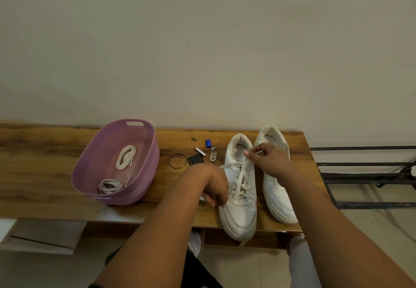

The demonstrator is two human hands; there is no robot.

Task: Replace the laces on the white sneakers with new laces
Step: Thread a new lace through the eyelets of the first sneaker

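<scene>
Pulling the old cream flat lace (242, 176) up with my right hand (271, 158), pinched fingers draw it free. My left hand (215, 186) grips the near white leather sneaker (239, 216), steadying it against the tug.

A single wide-angle view from the person's head looks forward and down, close over the near edge of the wooden tabletop (45, 170). Both forearms reach in from the bottom. The wall (202, 40) fills the upper half, and the edges look bent, probably by the lens.
</scene>
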